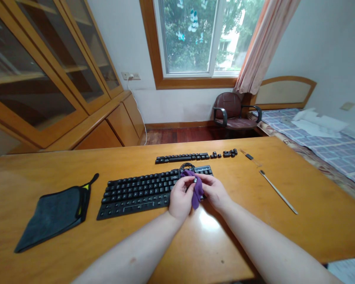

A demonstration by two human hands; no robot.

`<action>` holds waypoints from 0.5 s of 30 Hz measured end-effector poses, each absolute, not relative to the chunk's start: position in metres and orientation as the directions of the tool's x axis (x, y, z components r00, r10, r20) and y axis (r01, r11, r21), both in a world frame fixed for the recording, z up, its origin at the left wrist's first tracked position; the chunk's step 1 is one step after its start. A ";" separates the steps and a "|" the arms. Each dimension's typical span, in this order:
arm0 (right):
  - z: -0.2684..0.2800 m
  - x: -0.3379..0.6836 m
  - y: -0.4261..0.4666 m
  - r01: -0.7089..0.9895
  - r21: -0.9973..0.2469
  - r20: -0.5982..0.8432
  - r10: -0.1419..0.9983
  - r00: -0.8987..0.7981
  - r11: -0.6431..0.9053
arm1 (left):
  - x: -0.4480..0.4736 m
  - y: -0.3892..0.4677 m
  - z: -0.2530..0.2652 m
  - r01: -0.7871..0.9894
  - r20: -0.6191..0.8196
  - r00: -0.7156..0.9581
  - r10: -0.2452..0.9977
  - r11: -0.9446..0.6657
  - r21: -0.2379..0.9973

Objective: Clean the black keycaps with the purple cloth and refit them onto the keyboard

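Above the right end of a black keyboard (142, 187), my two hands meet. My left hand (181, 195) pinches a small dark keycap (195, 180) between its fingertips. A purple cloth (197, 194) is gripped by my right hand (215, 191), its fingers closed, with the fabric bunched against the keycap and hanging down between the hands. The keyboard's lowest row shows bare switches where keycaps are off. Behind it, loose black keycaps (182, 158) are lined up in a row, with a few more keycaps (230, 153) grouped to the right.
On the wooden desk (130, 252), a folded dark grey cloth (57, 215) lies at left. At right are a wire keycap puller (249, 156) and a long thin brush (279, 193). Beyond the desk stand a chair (232, 110), a bed (322, 132) and a glass-door cabinet (62, 71).
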State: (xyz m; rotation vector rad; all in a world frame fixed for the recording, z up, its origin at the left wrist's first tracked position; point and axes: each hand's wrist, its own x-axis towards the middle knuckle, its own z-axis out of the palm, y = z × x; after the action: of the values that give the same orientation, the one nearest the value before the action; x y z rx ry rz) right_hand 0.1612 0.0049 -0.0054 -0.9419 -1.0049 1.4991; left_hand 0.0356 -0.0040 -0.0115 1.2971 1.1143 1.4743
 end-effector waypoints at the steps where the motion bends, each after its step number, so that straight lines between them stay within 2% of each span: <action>1: -0.006 0.161 0.005 -0.327 -0.941 -0.040 0.989 -0.146 -0.086 | 0.035 -0.004 -0.012 -0.010 0.265 -0.100 0.959 -0.267 0.964; 4: -0.007 0.162 0.006 -0.309 -0.949 -0.015 0.988 -0.151 -0.062 | 0.033 -0.003 -0.013 0.051 0.347 -0.110 0.931 -0.344 0.938; 7: -0.006 0.164 0.008 -0.246 -0.969 -0.001 0.994 -0.110 -0.028 | 0.033 -0.003 -0.012 0.017 0.326 -0.105 0.940 -0.326 0.945; 11: -0.004 0.167 0.008 -0.167 -0.985 0.048 0.998 -0.045 0.040 | 0.037 -0.006 -0.005 -0.143 0.210 -0.089 0.974 -0.221 0.965; 15: 0.000 0.168 0.007 -0.163 -0.987 -0.003 1.000 0.020 0.000 | 0.039 -0.009 0.004 -0.332 0.050 -0.034 0.998 -0.058 0.942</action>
State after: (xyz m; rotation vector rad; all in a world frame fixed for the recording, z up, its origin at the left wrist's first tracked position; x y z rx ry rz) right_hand 0.1681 0.0070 -0.0002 -1.0980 -1.0726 1.2692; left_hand 0.0391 -0.0093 0.0044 0.9810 0.9458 1.4091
